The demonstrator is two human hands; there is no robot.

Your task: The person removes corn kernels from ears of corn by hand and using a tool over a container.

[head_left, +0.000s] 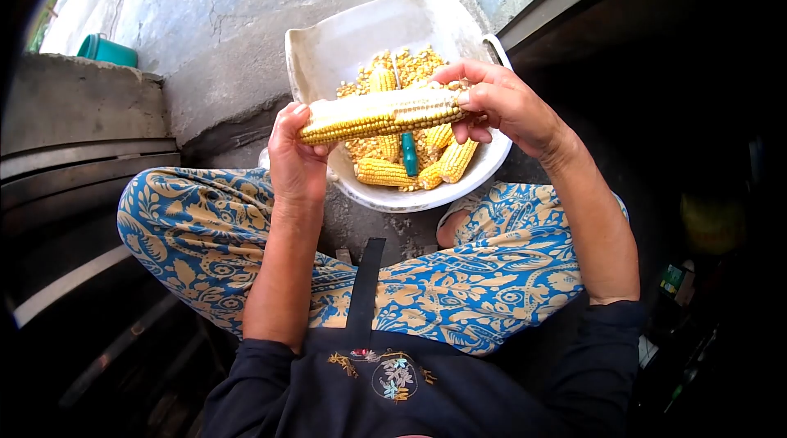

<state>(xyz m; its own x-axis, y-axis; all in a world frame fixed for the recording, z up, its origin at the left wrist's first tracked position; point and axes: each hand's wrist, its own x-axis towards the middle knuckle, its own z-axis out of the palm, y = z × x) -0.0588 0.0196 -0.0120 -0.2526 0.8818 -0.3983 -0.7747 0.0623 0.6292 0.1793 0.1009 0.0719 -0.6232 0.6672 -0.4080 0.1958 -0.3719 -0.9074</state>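
Note:
A corn cob [377, 120] lies level between my two hands, above a white plastic basin [316, 52]. My left hand [297, 147] is wrapped round its left end. At the other end, my right hand [504, 106] grips the cob with thumb and fingers, where some rows look bare of kernels. Below it in the basin are more whole cobs [384, 173] and loose kernels [418, 62]. A screwdriver-like tool with a green handle [409, 155] and a thin metal shaft rests among them, partly hidden by the held cob.
The basin stands on the concrete floor [238, 44] just beyond my crossed legs [475, 274]. A teal bucket [108, 51] sits at the far left behind a low concrete ledge [82, 98]. Dark, hard-to-read clutter lies at the right.

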